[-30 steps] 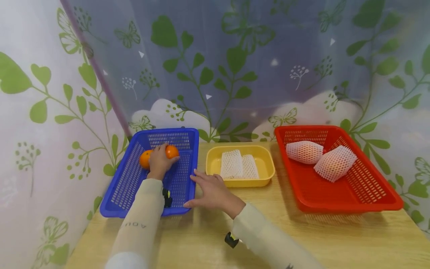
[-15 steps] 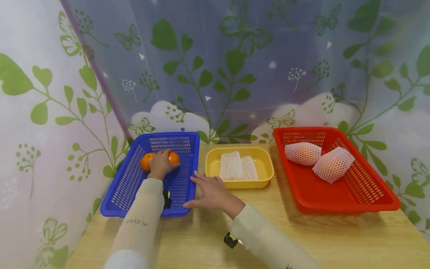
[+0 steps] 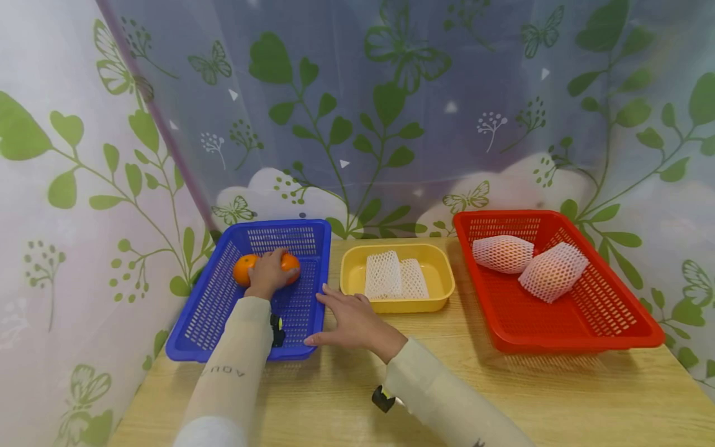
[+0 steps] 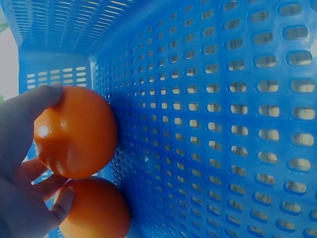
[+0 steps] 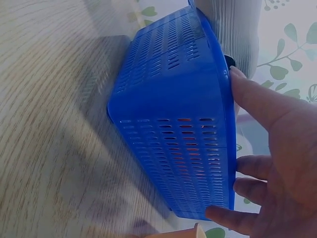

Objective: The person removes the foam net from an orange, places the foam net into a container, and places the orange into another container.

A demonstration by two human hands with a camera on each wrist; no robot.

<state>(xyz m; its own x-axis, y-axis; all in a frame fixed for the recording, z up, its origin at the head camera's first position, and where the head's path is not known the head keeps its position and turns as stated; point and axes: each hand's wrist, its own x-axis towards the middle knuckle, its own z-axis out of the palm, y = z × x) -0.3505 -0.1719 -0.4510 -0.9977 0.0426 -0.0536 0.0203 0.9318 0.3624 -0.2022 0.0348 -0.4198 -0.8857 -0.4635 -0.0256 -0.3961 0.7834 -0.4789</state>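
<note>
My left hand (image 3: 266, 273) reaches into the blue basket (image 3: 192, 323) and holds the right-hand orange (image 3: 290, 267) there. In the left wrist view the thumb lies on this glossy orange (image 4: 79, 131), and the fingers curl round its other side, between it and a second orange (image 4: 96, 208). That second orange (image 3: 244, 270) sits against the first, to its left in the head view. My right hand (image 3: 354, 320) touches the basket's right rim with spread fingers. From the right wrist view, the thumb and fingertips of that hand (image 5: 292, 163) rest along the rim (image 5: 225, 94).
A yellow tray (image 3: 399, 305) with two white foam net sleeves (image 3: 383, 276) stands right of the blue basket. Further right, a red basket (image 3: 536, 341) holds two net-wrapped fruits (image 3: 554, 273). All three stand on a wooden table (image 3: 335, 403) before a leaf-patterned curtain (image 3: 346, 93).
My left hand has lowered the right-hand orange in the blue basket, beside the other one. My right hand has stayed on the rim. The head view has shifted slightly.
</note>
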